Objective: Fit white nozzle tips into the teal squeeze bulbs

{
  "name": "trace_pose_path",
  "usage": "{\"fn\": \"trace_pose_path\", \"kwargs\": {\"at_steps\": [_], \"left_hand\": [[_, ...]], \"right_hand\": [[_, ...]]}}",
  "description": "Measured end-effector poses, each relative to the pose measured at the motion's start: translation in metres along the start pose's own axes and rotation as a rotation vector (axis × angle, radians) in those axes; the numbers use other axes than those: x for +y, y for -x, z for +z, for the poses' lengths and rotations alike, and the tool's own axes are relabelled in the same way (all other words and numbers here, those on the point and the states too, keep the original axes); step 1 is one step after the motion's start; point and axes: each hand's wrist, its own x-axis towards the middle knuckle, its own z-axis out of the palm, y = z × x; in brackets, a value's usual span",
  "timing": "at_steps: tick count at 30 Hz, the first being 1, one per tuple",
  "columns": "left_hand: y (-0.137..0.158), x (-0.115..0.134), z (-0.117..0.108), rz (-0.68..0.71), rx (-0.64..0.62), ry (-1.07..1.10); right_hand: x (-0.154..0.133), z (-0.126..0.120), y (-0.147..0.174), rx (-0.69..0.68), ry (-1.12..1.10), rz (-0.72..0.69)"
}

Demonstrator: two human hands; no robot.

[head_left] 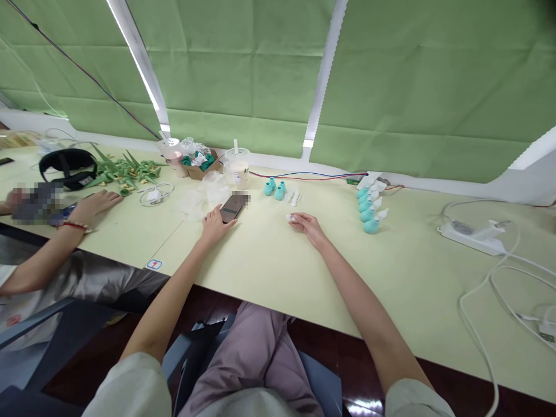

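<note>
My left hand (215, 226) rests on the table with its thumb and fingers around the lower end of a smartphone (234, 207). Part of the phone's screen is blurred. Between the thumb and fingertips of my right hand (310, 228) is a small white piece (290, 218), whose exact shape I cannot make out. Beyond that hand lie small white parts (294, 198) beside several turquoise, round-bodied pots with short necks (279, 193). Further right stands a row of similar turquoise pots (370, 225), with white pieces sticking out of their tops.
A co-worker's hand (102, 201) lies on the table at left, near green plastic parts (130, 171) and a black headset (69, 168). Drink cups (238, 171), a cardboard box (202, 169) and plastic bags (212, 188) stand behind. At right lies a power strip (471, 240) with cables.
</note>
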Motion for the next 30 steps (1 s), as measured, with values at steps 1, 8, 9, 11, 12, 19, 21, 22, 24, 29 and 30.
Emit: {"fn": "trace_pose_path", "kwargs": {"at_steps": [1,8,9,11,12,19,21,22,24,29,30], "left_hand": [[0.001,0.003,0.001,-0.006,0.016,-0.021],[0.011,0.020,-0.002,-0.031,0.183,-0.173],[0.011,0.020,-0.001,-0.052,0.162,-0.169],[0.011,0.018,0.000,-0.089,0.119,-0.153],[0.011,0.017,0.001,-0.097,0.103,-0.143],[0.014,0.021,-0.006,-0.084,0.045,-0.069],[0.027,0.024,-0.014,-0.076,0.036,-0.083],[0.037,0.024,-0.018,-0.068,0.030,-0.100],[0.063,0.024,-0.027,-0.021,0.010,-0.134],[0.139,0.018,-0.043,0.035,-0.007,-0.230],[0.152,0.018,-0.045,0.039,-0.006,-0.244]], "right_hand": [[-0.001,0.000,0.001,-0.001,0.012,0.004],[-0.003,0.003,0.004,0.007,0.060,-0.005],[-0.003,0.004,0.004,0.011,0.065,-0.006],[-0.002,0.004,0.004,0.026,0.077,-0.008],[-0.002,0.004,0.004,0.033,0.084,-0.008],[-0.001,0.005,0.005,0.044,0.137,-0.028],[-0.001,0.004,0.006,0.049,0.147,-0.030],[0.000,0.004,0.006,0.055,0.152,-0.032],[0.000,0.004,0.006,0.071,0.160,-0.038],[0.003,0.003,0.005,0.064,0.168,-0.023],[0.003,0.002,0.005,0.056,0.164,-0.021]]}}
